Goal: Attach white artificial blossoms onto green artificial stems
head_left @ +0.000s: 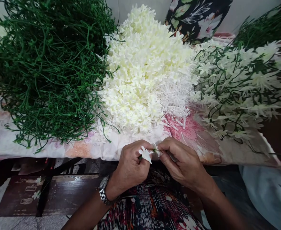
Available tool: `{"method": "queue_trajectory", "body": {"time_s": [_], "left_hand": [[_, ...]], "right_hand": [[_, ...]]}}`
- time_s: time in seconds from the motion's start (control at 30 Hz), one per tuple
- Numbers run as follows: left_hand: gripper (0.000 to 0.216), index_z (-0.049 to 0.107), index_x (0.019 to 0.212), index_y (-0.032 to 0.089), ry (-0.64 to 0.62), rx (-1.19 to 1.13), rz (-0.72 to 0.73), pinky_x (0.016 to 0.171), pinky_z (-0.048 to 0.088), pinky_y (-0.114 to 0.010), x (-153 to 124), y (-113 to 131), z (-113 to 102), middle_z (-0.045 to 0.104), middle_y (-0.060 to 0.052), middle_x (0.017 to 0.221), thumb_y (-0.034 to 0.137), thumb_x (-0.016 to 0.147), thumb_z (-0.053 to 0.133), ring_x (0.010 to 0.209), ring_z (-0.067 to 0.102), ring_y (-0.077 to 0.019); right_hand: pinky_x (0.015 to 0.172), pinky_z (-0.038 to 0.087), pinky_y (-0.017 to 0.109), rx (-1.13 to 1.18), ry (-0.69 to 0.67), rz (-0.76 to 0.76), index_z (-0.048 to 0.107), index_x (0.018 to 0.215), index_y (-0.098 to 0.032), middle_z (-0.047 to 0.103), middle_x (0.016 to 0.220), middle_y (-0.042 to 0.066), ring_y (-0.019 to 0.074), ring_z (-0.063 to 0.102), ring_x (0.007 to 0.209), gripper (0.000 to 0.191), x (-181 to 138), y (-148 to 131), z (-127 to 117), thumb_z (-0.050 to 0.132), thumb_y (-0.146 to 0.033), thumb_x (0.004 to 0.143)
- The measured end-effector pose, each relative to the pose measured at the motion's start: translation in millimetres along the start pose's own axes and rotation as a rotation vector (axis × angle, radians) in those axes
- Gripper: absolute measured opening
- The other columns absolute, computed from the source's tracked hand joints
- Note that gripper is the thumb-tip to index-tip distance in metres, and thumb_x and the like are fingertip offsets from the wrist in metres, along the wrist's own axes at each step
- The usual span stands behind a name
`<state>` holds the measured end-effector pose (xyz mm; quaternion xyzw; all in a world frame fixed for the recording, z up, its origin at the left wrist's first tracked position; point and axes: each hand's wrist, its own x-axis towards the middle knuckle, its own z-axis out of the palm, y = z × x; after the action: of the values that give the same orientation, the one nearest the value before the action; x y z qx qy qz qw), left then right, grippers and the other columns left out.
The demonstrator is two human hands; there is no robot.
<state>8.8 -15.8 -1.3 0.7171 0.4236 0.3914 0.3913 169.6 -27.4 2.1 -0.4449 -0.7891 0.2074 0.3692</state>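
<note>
Above my lap, my left hand [132, 163] is closed around a green artificial flower stem, most of it hidden by the fingers. A white artificial flower [145, 154] sticks out between its thumb and forefinger. My right hand [182, 159] pinches a second small white flower [156, 149] with thumb and fingertips, where a bit of green stem shows at its base. Both hands are close together, just off the table's front edge. Beyond them lies a big heap of loose cream-white flower heads [140, 73]. A silver watch is on my left wrist.
A tall tangle of green plastic stems [49, 70] fills the left side of the table. Flowers joined to stems [241, 89] are piled on the right. White thin stamens [175, 95] lie beside the cream heap. A patterned cloth [82, 149] covers the table; a wooden bench [70, 191] stands below.
</note>
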Motion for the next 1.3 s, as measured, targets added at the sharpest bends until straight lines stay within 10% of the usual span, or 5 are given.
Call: {"method": "queue_trajectory", "body": {"time_s": [1.07,1.3], "left_hand": [[0.018,0.050,0.062,0.019,-0.010,0.146,0.077,0.049,0.038,-0.022,4,0,3,0.054,0.001,0.054,0.003,0.064,0.040,0.049,0.046,-0.0108],[0.014,0.056,0.067,0.017,-0.050,-0.214,-0.184,0.049,0.039,-0.020,6,1,-5,0.053,0.002,0.055,0.015,0.076,0.046,0.050,0.047,-0.0094]], "right_hand": [[0.050,0.035,0.024,-0.077,-0.137,-0.138,0.045,0.070,-0.019,0.043,0.059,-0.001,0.0121,0.040,0.056,0.020,3,10,-1,0.037,-0.006,0.083],[0.057,0.045,0.025,-0.024,-0.128,-0.071,0.053,0.089,-0.018,0.055,0.070,0.003,0.0133,0.052,0.065,0.009,4,5,-13,0.045,-0.015,0.087]]}}
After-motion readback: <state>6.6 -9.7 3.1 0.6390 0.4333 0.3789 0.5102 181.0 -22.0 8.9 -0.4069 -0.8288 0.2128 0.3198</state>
